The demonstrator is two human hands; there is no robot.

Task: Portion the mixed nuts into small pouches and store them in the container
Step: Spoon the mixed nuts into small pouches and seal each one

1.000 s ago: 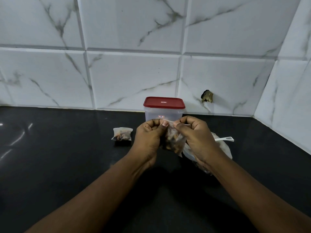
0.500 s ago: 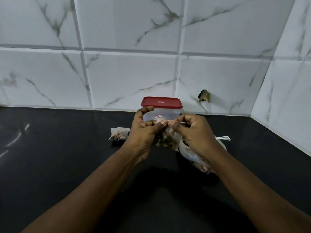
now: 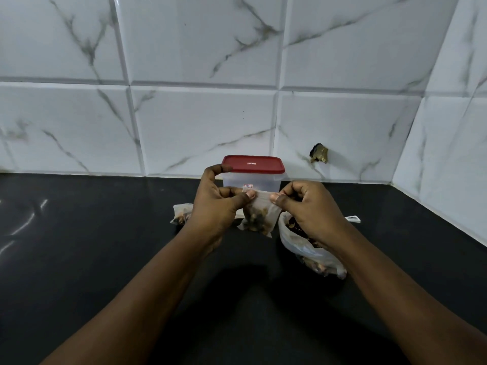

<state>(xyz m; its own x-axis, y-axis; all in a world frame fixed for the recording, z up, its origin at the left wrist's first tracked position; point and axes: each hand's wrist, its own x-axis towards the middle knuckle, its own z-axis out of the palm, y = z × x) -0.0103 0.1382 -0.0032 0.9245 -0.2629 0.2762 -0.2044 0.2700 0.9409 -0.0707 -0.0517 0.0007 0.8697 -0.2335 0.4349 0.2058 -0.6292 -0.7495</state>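
Small pouch (image 3: 259,218): clear, mixed nuts inside, hanging at centre of view, top edge stretched between both grips.
Left grip (image 3: 218,204): thumb and forefinger pinching top left corner of the pouch.
Right grip (image 3: 305,206): thumb and curled fingers pinching top right corner.
Container (image 3: 253,180): translucent, red lid (image 3: 253,164) on, at 12 o'clock behind the pouch, near tiled wall (image 3: 184,127).
Second pouch (image 3: 180,216): filled, lying on black table (image 3: 79,259) at 9 o'clock, partly hidden by left wrist.
Large bag (image 3: 303,246): open, nuts inside, on table at 4 o'clock, under right wrist.
White plastic piece (image 3: 353,219): at 3 o'clock beyond the bag, kind unclear.
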